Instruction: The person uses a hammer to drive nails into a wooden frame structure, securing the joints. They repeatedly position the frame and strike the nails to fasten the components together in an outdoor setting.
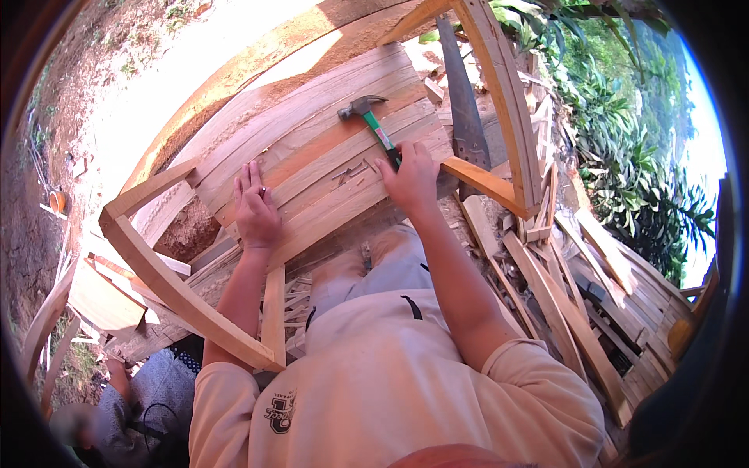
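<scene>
My right hand (413,175) is wrapped round the black grip of a claw hammer (374,121) with a green shaft. The hammer's metal head rests on or just above a panel of pale wooden boards (312,132). On the left part of that panel lies my left hand (256,214), two fingers stretched forward. Its thumb and another finger come together at a small dark spot, too small to name. Between my hands, several small nails (341,176) lie loose on the boards.
Curved wooden frame pieces (179,288) flank the panel on the left, with an upright frame (507,109) on the right. A handsaw (466,101) lies beyond my right hand. Timber offcuts (546,288) are heaped at right. Another person (152,398) sits at lower left.
</scene>
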Demonstrator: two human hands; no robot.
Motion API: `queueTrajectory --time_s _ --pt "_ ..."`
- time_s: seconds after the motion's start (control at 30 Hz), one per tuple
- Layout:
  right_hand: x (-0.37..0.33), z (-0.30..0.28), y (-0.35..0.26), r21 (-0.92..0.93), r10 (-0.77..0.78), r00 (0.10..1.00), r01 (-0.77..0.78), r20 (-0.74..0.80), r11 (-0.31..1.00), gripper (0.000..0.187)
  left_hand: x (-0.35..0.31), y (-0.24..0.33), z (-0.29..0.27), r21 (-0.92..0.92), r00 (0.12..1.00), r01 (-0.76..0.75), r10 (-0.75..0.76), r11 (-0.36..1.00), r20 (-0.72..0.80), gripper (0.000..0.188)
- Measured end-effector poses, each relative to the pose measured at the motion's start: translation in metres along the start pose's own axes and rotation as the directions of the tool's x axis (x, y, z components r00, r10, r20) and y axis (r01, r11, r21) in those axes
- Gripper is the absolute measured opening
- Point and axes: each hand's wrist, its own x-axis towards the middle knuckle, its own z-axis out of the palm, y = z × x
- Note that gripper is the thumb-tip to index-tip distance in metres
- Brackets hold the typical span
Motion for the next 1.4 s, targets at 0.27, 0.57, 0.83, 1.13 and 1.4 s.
queueTrajectory --time_s 0.27,0.57,0.83,1.13,1.4 --pt "0.004 -0.003 0.006 0.14 -0.131 0.986 0.146 -0.108 0.979 0.028 0.006 0.005 -0.007 0.055 1.0 0.008 -0.008 0.998 -0.005 0.009" --pt "0.07 -0.07 0.038 0.109 0.252 0.934 -0.231 -0.253 0.967 0.028 -0.001 -0.004 0.0 0.022 0.999 -0.002 0.003 1.0 -0.054 0.012" --pt "0.114 -0.099 0.057 0.118 0.454 0.887 -0.461 0.082 0.88 0.029 0.0 -0.003 0.0 0.008 0.998 0.021 -0.02 1.0 -0.067 0.032" --pt "0.13 -0.098 0.035 0.085 0.496 0.864 -0.502 0.085 0.861 0.017 -0.005 -0.007 0.001 -0.036 0.989 0.033 -0.038 0.999 -0.144 0.037" --pt "0.137 -0.105 0.042 0.167 0.523 0.823 -0.561 0.222 0.811 0.007 -0.022 -0.042 0.053 0.972 0.933 0.062 0.358 -0.228 0.025 0.041"
